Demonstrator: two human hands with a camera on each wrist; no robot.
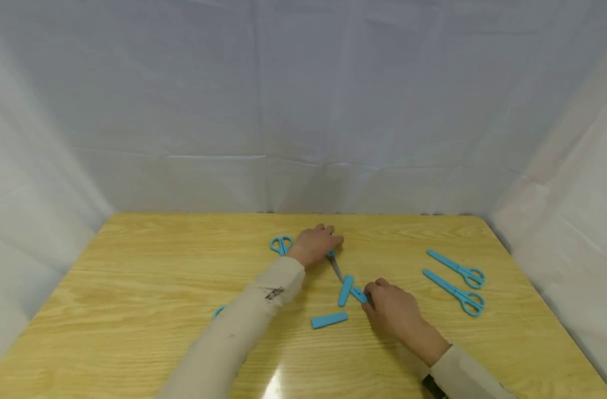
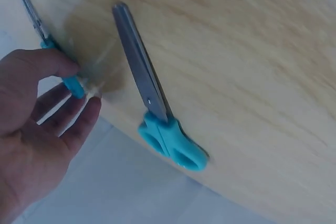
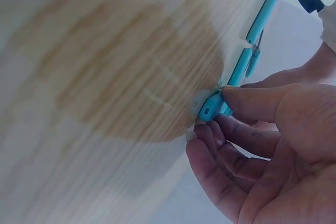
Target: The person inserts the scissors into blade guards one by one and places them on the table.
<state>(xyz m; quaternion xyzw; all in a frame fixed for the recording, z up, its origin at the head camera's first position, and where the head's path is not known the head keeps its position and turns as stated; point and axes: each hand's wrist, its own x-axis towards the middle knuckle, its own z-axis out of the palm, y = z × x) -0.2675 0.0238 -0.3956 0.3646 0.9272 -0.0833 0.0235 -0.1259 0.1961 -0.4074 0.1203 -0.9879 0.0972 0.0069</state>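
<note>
My left hand (image 1: 315, 244) holds a pair of scissors by its blue handle (image 2: 74, 86), thumb on one side and fingers on the other. The bare metal blades (image 1: 335, 267) point toward my right hand (image 1: 397, 313). Between thumb and fingertips, that hand pinches a blue scissor sheath (image 3: 211, 106). A second sheath (image 1: 345, 291) lies beside the pinched one, close to the blade tips; whether they touch is unclear. Nearer the front is a third sheath (image 1: 329, 320). Another unsheathed pair of scissors (image 2: 140, 66) lies beside my left hand.
At the right lie two sheathed blue scissors, a farther pair (image 1: 455, 267) and a nearer pair (image 1: 453, 291). A blue handle loop (image 1: 218, 312) shows past my left sleeve (image 1: 243, 324), the rest hidden. White cloth (image 1: 303, 111) surrounds the wooden table (image 1: 149, 277) behind and at both sides.
</note>
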